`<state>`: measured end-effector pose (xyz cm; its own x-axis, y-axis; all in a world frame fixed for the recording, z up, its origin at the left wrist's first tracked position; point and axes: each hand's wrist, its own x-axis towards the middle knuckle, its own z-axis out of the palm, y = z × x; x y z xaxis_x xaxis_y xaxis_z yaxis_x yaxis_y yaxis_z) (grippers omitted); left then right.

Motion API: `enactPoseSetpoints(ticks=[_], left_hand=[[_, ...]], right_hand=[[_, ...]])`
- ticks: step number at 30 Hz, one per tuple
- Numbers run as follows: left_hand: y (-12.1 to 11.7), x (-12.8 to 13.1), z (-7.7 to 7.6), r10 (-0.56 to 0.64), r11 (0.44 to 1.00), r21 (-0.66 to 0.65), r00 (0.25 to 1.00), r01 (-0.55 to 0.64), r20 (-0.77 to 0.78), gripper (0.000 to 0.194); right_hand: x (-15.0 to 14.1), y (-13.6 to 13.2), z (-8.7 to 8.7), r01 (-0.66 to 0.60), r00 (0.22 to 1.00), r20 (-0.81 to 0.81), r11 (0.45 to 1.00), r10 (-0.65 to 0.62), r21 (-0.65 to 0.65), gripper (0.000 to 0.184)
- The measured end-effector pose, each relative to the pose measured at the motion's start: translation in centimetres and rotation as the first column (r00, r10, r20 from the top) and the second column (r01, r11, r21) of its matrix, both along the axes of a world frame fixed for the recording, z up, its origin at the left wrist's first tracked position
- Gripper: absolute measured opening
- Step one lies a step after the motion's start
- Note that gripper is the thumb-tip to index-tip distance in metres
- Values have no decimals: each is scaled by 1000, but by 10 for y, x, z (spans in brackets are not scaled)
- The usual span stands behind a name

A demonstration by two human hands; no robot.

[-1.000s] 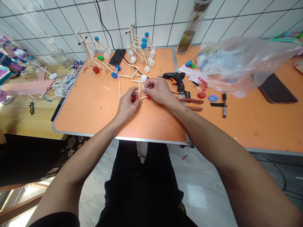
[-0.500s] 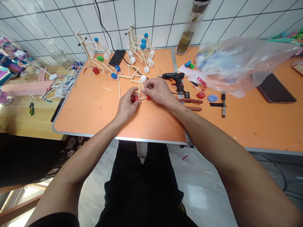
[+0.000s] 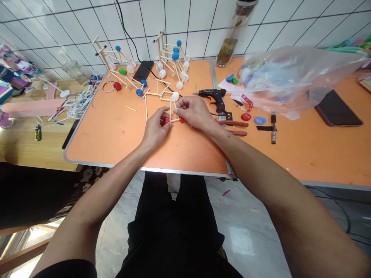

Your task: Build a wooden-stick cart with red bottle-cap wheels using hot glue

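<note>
Between my hands, low over the orange table, is a small frame of thin wooden sticks (image 3: 171, 109) with a white bottle cap (image 3: 175, 96) at its far end and red caps at its near end. My left hand (image 3: 157, 125) is closed, fingertips at the left red cap (image 3: 167, 120). With thumb and forefinger pinched, my right hand (image 3: 193, 111) grips a stick of the frame, just above the other red cap (image 3: 182, 119). More joined sticks (image 3: 156, 92) lie beyond my hands, and one loose stick (image 3: 131, 109) is to the left.
Two stick models with coloured caps (image 3: 175, 56) stand at the back. Right of my hands are a glue gun (image 3: 213, 96), red-handled pliers (image 3: 236, 123), a marker (image 3: 273, 129), loose caps (image 3: 260, 120), a plastic bag (image 3: 284, 77) and a phone (image 3: 337, 108). A black cable crosses the back.
</note>
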<state>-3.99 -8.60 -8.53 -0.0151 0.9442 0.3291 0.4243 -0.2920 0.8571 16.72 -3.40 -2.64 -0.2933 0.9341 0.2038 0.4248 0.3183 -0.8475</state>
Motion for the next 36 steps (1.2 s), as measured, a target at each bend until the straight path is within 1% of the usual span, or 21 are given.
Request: enactPoseSetpoints(ticks=[7, 17, 27, 36], left_hand=[[0, 1, 0, -8, 1000, 8, 1000, 8, 21, 63], [-2, 3, 4, 8, 1000, -7, 999, -8, 32, 62], [1, -1, -4, -18, 999, 49, 1000, 17, 23, 64], [2, -4, -7, -41, 996, 77, 999, 39, 25, 65]], right_hand=[[1, 0, -3, -26, 998, -52, 1000, 25, -14, 17], [2, -1, -3, -13, 999, -47, 1000, 12, -17, 16], [3, 1, -6, -28, 998, -50, 999, 29, 20, 15], [2, -1, -3, -23, 999, -41, 1000, 23, 1, 17]])
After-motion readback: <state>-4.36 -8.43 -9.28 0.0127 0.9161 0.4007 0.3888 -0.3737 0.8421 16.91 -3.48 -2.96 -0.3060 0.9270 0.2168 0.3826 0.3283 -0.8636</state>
